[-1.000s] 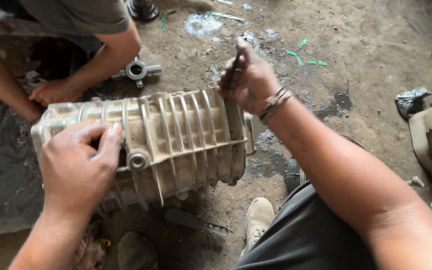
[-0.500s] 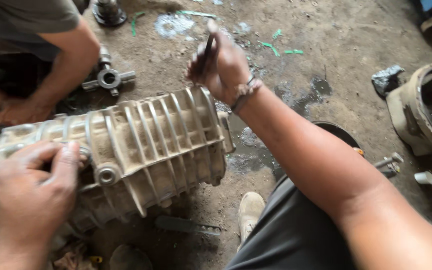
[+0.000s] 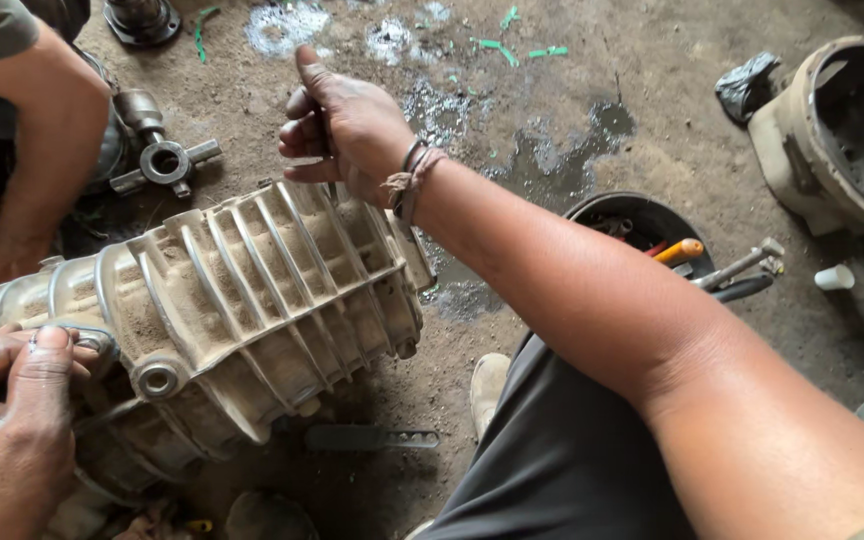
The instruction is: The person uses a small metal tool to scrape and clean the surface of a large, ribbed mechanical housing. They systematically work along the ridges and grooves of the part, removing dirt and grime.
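Ribbed aluminium gearbox casing (image 3: 252, 290) is lying between the hands, its left end cut off. Left hand (image 3: 7, 430) is gripping its flange; right hand (image 3: 347, 125) is closing around a thin dark tool (image 3: 324, 135), mostly hidden.

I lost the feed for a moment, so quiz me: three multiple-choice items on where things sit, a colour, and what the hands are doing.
1. Where is the cross-shaped metal joint?
A. inside the black tub
B. on the floor beyond the ribbed housing
C. on the shoe

2. What colour is the tool handle in the black tub?
A. orange
B. blue
C. white

3. What is the right hand doing?
A. lying flat, empty
B. gripping a thin dark rod
C. holding a cup

Answers: B, it lies on dirt behind the ribbed housing; A, orange shows plainly; B, fingers closed around the rod above the housing's end.
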